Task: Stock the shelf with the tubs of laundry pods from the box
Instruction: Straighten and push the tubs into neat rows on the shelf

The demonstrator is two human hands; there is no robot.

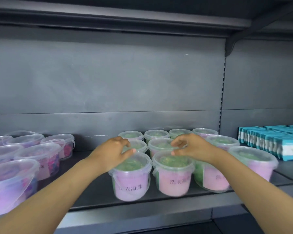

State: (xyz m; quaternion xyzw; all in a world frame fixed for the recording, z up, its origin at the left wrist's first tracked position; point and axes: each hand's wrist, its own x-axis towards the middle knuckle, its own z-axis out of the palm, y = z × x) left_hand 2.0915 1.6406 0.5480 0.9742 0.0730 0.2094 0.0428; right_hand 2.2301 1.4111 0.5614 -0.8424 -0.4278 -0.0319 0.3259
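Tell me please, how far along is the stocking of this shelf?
Done: several green-pod tubs stand in rows on the shelf. In hand: the left hand grips the front-left tub by its rim, the right hand the second front tub. Left: the box is out of view, so unknown.

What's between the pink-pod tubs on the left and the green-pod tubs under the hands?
Head view: only bare shelf between the pink-pod tubs and green-pod tubs, crossed near the front by the left forearm.

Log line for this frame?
left hand: grips front-left tub rim | right hand: grips front-middle tub rim | both tubs: standing on shelf
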